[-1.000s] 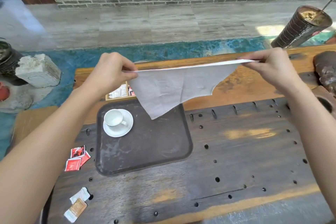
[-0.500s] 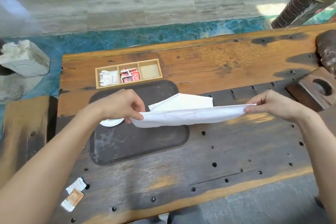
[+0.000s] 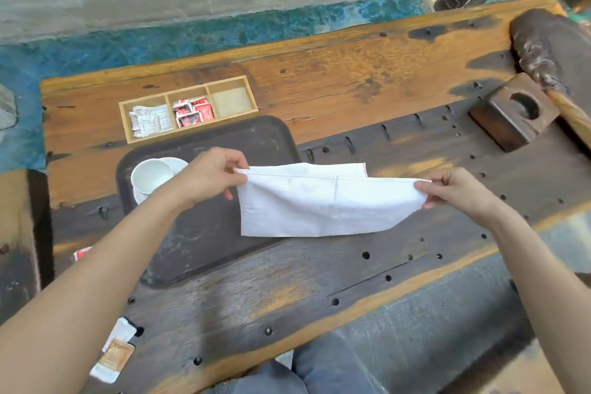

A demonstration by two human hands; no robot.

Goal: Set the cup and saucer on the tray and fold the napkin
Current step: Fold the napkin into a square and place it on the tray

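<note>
Nearest the camera, grey trouser legs [image 3: 323, 368] show below the near edge of the wooden table [image 3: 319, 281]. Two small sachets [image 3: 115, 352] lie on the table's near left corner, beside the left forearm.

The left hand [image 3: 208, 177] pinches the left upper corner of the white napkin [image 3: 319, 201] between thumb and fingertips. The right hand [image 3: 457, 190] pinches the right upper corner in the same manner. The napkin is folded over on itself and held stretched between both hands. Its lower edge hangs down, over the right side of the tray on the left and over the table surface on the right. Whether the lower edge touches either surface cannot be determined. A second layer of the napkin shows behind the top edge.

The dark tray [image 3: 192, 240] lies flat on the left half of the table. The white cup [image 3: 150, 174] stands on the white saucer [image 3: 177, 165] in the tray's far left corner, partly hidden by the left wrist.

Beyond the tray, a wooden box [image 3: 188, 107] with three compartments rests on the table. The left compartment holds white sachets, the middle one red sachets; the contents of the right one cannot be determined. A dark wooden block [image 3: 511, 113] with a round hole sits at the far right.
</note>
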